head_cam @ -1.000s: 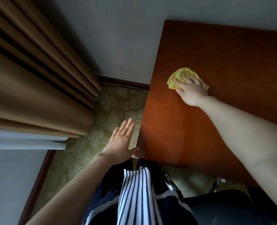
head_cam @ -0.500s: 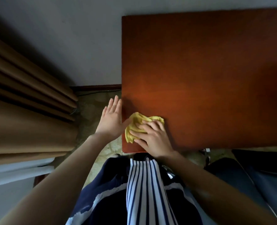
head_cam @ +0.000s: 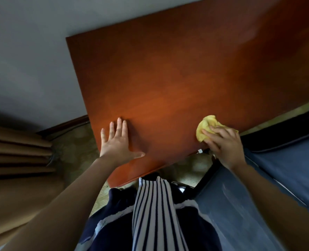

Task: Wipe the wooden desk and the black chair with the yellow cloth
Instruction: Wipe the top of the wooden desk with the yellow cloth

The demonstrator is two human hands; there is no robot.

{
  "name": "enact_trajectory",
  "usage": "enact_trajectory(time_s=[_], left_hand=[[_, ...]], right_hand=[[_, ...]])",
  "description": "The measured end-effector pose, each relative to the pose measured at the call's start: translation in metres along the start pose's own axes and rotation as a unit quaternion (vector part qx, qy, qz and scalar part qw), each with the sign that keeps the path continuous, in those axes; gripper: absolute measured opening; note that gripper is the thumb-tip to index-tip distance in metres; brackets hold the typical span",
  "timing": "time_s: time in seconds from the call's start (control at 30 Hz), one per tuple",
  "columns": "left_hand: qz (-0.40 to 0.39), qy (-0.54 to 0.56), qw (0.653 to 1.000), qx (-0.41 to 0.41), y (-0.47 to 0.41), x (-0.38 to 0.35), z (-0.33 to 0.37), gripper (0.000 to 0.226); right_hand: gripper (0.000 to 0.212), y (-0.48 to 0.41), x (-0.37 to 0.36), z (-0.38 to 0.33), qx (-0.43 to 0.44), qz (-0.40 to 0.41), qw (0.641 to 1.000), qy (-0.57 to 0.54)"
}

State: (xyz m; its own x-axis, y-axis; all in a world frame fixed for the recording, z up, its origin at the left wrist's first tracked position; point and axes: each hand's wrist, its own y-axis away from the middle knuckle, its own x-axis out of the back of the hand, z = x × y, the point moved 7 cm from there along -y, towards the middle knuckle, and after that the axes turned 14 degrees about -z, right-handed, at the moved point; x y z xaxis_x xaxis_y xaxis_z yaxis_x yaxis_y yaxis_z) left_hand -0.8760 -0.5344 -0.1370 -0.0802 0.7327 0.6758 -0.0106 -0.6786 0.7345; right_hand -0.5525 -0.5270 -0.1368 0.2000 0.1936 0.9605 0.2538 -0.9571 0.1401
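Reddish-brown wooden desk top [head_cam: 168, 84], frame centre. Lower left: left hand [head_cam: 116, 142] flat, fingers spread. Centre right: right hand [head_cam: 226, 147] clutching crumpled yellow cloth [head_cam: 207, 125].

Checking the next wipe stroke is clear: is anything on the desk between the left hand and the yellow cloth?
Nothing: the head view shows only bare wooden desk between the left hand and the yellow cloth.

Desk [head_cam: 177, 78] passable ahead; wall [head_cam: 32, 60] bounds far edge.
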Motion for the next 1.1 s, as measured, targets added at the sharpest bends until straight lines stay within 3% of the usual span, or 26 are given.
enact_trajectory(time_s=[0.27, 0.4, 0.53, 0.63, 0.83, 0.97, 1.1], left_hand=[[-0.02, -0.037, 0.999, 0.003, -0.004, 0.002, 0.002, 0.113], [-0.032, -0.076, 0.997, 0.013, -0.004, 0.004, 0.001, 0.111], [-0.045, -0.102, 0.994, 0.023, -0.002, 0.007, 0.003, 0.111], [-0.045, -0.106, 0.993, 0.034, -0.002, 0.009, 0.003, 0.108], [-0.023, -0.096, 0.993, 0.058, 0.001, 0.015, 0.006, 0.091], [0.006, -0.06, 0.996, 0.059, 0.003, 0.024, 0.008, 0.073], [0.055, -0.042, 0.997, 0.044, 0.006, 0.043, 0.002, 0.058]], right_hand=[[0.035, -0.053, 0.034, 0.079, -0.22, 0.022, 0.972, -0.083], [0.044, -0.103, 0.034, 0.077, -0.298, -0.047, 0.952, -0.055], [0.048, -0.148, 0.038, 0.059, -0.306, -0.122, 0.943, -0.045], [0.05, -0.177, 0.036, 0.028, -0.255, -0.16, 0.953, -0.027], [0.046, -0.193, 0.007, -0.084, -0.034, -0.16, 0.986, 0.014], [0.041, -0.161, -0.013, -0.138, 0.094, -0.148, 0.984, 0.017], [0.034, -0.114, -0.019, -0.146, 0.205, -0.106, 0.973, -0.002]])
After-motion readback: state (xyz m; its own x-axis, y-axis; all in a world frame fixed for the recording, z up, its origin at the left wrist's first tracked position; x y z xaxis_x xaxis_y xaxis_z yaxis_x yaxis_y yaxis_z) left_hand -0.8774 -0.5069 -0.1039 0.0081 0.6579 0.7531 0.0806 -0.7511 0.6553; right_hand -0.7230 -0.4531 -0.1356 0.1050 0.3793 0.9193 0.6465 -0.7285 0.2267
